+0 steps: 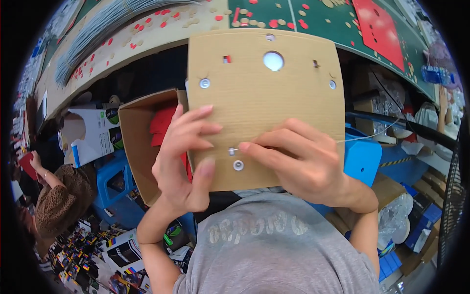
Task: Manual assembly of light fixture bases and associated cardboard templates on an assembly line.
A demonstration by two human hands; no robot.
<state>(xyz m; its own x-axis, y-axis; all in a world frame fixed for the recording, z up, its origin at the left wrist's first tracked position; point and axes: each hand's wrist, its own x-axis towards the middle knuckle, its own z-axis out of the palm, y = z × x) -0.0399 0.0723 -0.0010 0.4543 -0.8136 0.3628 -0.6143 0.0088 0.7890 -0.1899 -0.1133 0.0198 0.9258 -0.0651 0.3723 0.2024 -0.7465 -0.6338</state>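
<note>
A brown cardboard panel faces me, its lower edge at my body and its upper part against the table edge. It has a round hole, small slots and several small round metal or white pieces. My right hand pinches a thin pale wire at a small slot low on the panel; the wire's long end trails out to the right. My left hand is at the panel's left edge, thumb and fingers apart, holding nothing.
Beyond the panel, a table bears a bundle of thin grey wires, scattered red and tan discs and a red sheet. An open carton with red pieces stands left. A blue stool is right. Another person sits far left.
</note>
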